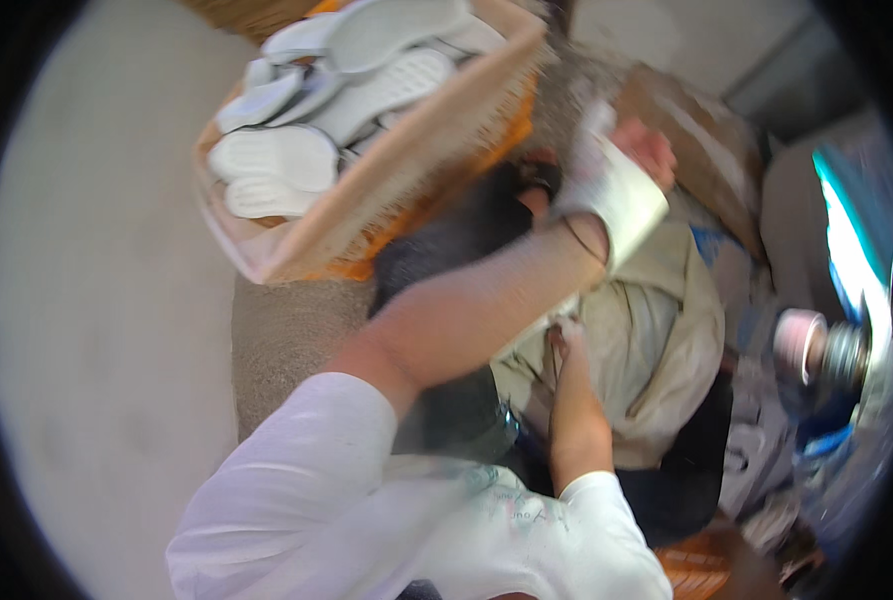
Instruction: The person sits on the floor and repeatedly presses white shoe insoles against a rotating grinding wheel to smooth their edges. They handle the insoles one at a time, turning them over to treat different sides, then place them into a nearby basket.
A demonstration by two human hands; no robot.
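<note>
My left arm reaches across to the right over my lap. At its end my left hand (650,152) is raised, its bare fingers looking curled in the blur. A white piece (631,205) covers the wrist and part of that hand; whether it is worn or held is unclear. Lower down, below the left forearm, my right hand (566,338) has its fingers closed near a small whitish bit. What it grips is hidden there. Around it lies a beige cloth (651,330), spread over my lap.
At the upper left stands an orange crate (511,125) with a pale lining, full of white shoe soles (276,158). A clear bottle with a pink cap (799,343) and plastic bags (846,500) are on the right. Behind my left hand is a brown sack or box (701,130).
</note>
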